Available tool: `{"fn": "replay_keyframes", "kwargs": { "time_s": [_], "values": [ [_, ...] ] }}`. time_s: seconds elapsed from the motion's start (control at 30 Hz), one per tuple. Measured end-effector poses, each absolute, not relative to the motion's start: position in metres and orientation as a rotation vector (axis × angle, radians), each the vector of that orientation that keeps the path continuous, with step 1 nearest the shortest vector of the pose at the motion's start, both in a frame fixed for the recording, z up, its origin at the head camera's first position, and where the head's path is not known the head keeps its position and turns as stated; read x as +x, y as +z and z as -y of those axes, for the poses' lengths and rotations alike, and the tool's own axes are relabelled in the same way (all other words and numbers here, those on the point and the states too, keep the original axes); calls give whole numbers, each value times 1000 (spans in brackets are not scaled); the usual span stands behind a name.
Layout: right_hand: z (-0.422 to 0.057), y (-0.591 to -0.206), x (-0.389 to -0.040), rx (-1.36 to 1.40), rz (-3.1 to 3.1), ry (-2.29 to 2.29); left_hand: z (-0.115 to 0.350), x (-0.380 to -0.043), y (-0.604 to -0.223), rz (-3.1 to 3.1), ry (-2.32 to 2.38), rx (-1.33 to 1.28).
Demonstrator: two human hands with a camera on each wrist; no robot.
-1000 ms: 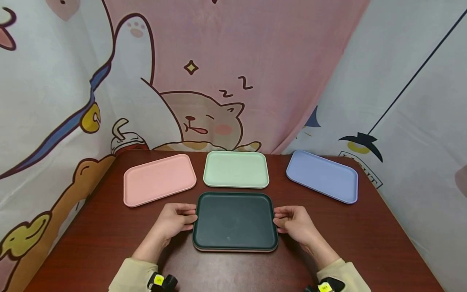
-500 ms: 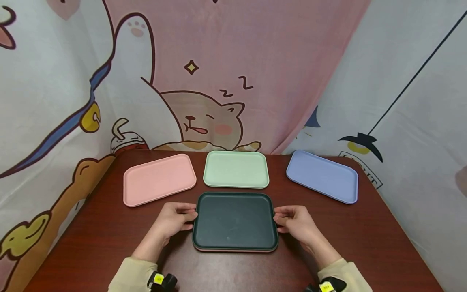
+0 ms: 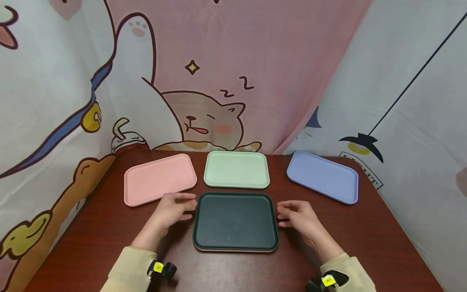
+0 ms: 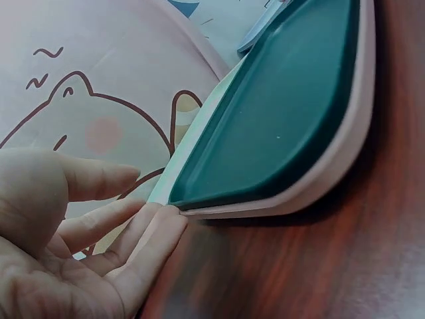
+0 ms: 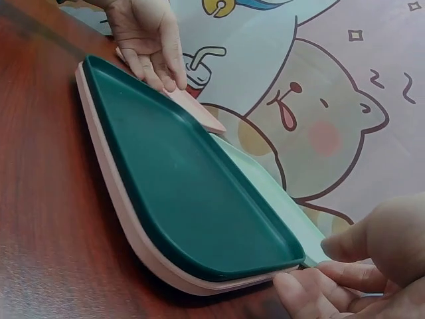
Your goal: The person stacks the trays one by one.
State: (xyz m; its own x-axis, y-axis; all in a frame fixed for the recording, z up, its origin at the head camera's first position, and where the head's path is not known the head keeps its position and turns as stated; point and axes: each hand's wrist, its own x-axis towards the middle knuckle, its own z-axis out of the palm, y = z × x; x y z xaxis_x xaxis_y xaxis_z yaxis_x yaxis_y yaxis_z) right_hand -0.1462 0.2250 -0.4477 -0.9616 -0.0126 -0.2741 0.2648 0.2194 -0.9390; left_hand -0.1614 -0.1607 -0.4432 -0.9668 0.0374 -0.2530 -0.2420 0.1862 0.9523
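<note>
A dark green rectangular tray [image 3: 235, 221] lies in the middle of the table, stacked on a pink tray [image 5: 123, 199] of about the same size whose rim shows beneath it in both wrist views. My left hand [image 3: 173, 213] is just off the stack's left side, fingers relaxed and pointing at the edge, thumb apart from the fingers. On the opposite side my right hand [image 3: 300, 217] stands a small gap away from the right edge, its fingers loosely extended. Neither hand holds anything.
Behind the stack lie three smaller trays: a pink one [image 3: 158, 180] at left, a light green one [image 3: 236, 169] in the centre, and a blue one [image 3: 322, 176] angled at right. A printed cloth [image 3: 277, 61] hangs beyond the brown table [image 3: 365, 251].
Both hands have let go of the stacked trays' sides. The left has shifted slightly up and away, while the right has moved a little outward. The trays stay in place.
</note>
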Motion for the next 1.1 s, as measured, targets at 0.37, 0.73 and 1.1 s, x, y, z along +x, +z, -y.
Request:
{"fn": "replay_keyframes", "kwargs": {
  "time_s": [0.37, 0.73, 1.1],
  "values": [
    [-228, -438, -163, 227, -2270, -1830, 156, -188, -431, -2271, 1817, -204],
    [-230, -436, -188, 200, -2258, -1889, 152, -222, -427, -2319, 1768, -220],
    [-235, -437, -220, 139, -2279, -1834, 155, -247, -426, -2285, 1706, -214]
  ]
}}
